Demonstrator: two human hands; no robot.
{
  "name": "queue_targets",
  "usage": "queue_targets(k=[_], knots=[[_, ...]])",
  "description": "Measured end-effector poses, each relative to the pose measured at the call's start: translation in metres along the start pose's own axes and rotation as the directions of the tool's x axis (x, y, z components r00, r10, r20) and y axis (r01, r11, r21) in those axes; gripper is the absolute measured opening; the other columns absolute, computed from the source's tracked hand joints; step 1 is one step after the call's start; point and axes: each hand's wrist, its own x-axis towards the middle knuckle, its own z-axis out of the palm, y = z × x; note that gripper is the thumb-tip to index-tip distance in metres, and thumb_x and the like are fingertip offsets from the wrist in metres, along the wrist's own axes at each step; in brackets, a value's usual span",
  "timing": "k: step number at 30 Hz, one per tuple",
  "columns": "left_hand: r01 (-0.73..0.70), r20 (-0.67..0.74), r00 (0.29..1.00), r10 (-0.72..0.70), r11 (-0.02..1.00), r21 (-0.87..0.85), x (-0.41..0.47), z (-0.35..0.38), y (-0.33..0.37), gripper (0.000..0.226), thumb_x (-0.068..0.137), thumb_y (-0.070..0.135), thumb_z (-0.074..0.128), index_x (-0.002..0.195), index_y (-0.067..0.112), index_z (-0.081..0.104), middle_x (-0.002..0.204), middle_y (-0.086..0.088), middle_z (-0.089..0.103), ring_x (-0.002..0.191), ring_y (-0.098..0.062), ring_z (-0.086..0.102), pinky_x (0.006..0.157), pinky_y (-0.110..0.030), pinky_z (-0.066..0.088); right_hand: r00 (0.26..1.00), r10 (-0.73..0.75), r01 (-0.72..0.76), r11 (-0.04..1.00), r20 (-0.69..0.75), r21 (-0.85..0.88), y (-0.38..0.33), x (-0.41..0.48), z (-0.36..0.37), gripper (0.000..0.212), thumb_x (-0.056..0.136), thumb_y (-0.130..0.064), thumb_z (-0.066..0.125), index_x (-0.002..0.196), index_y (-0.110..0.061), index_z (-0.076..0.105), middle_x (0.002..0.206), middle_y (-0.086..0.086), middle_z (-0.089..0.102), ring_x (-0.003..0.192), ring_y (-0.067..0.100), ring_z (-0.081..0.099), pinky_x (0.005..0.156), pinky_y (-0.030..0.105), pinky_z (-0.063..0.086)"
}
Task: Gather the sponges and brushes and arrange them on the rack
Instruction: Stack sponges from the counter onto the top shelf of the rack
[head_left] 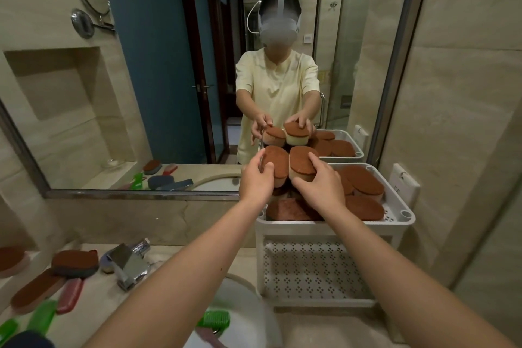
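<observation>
left hand (255, 178) curled round oval brown-topped tan sponge (275, 162) | right hand (322, 186) curled round second such sponge (302, 165) | long axes pointing away from person | over white perforated plastic rack (401, 216), far-left corner

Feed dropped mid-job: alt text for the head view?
The left hand and the right hand each hold a brown-topped oval sponge over the top tray of a white perforated rack already stocked with similar sponges. Loose sponges, a green brush and a red brush lie on the beige counter.
</observation>
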Motion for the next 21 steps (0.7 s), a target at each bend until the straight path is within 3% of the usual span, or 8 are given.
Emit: queue_targets(k=[3,7,12,17,21], knots=[[0.021,0.002,1.000,-0.022,0.996,0.088,0.003,0.004,-0.008,0.049,0.094,0.038,0.047,0.142,0.039,0.041,0.143,0.005,0.050,0.132,-0.019,0.044,0.112,-0.049,0.032,1.000,0.005,-0.008,0.994,-0.026,-0.109,0.001,-0.001,0.001,0.071,0.083,-0.044,0.062,0.147,-0.030,0.037,0.145,0.002,0.048,0.132,0.030,0.038,0.107,0.041,0.031],[0.056,0.005,0.998,-0.061,0.944,0.324,-0.003,0.005,-0.005,0.059,0.089,0.043,0.045,0.146,0.041,0.033,0.145,0.000,0.048,0.140,-0.026,0.030,0.117,-0.053,0.010,1.000,0.023,-0.025,0.992,-0.017,-0.127,0.002,0.001,0.004,0.061,0.086,-0.043,0.058,0.144,-0.030,0.040,0.143,0.001,0.050,0.131,0.029,0.042,0.107,0.042,0.027],[-0.027,0.078,0.997,-0.008,0.898,0.439,-0.009,0.004,-0.008,0.084,0.077,0.043,0.060,0.150,0.042,0.018,0.146,-0.001,0.045,0.140,-0.027,0.030,0.116,-0.055,0.013,1.000,0.001,-0.002,0.994,-0.009,-0.111,0.007,0.002,0.005,0.058,0.088,-0.030,0.056,0.144,-0.028,0.040,0.146,0.002,0.046,0.132,0.026,0.043,0.107,0.044,0.029],[-0.115,0.082,0.993,0.083,0.811,0.573,-0.007,0.007,-0.016,0.066,0.088,0.039,0.059,0.146,0.038,0.029,0.148,0.002,0.043,0.140,-0.023,0.032,0.117,-0.056,0.013,1.000,0.006,-0.008,0.993,-0.016,-0.119,0.008,-0.001,0.006,0.058,0.088,-0.028,0.056,0.144,-0.027,0.041,0.146,0.001,0.045,0.133,0.024,0.042,0.109,0.045,0.028],[-0.100,0.030,0.994,0.100,0.812,0.575,-0.008,0.009,-0.019,0.059,0.091,0.043,0.055,0.144,0.034,0.031,0.143,-0.002,0.048,0.136,-0.024,0.039,0.117,-0.054,0.015,0.998,0.011,-0.019,0.993,-0.062,-0.117,0.008,-0.004,0.006,0.058,0.086,-0.031,0.060,0.142,-0.024,0.044,0.143,0.003,0.048,0.131,0.025,0.045,0.109,0.046,0.033]])
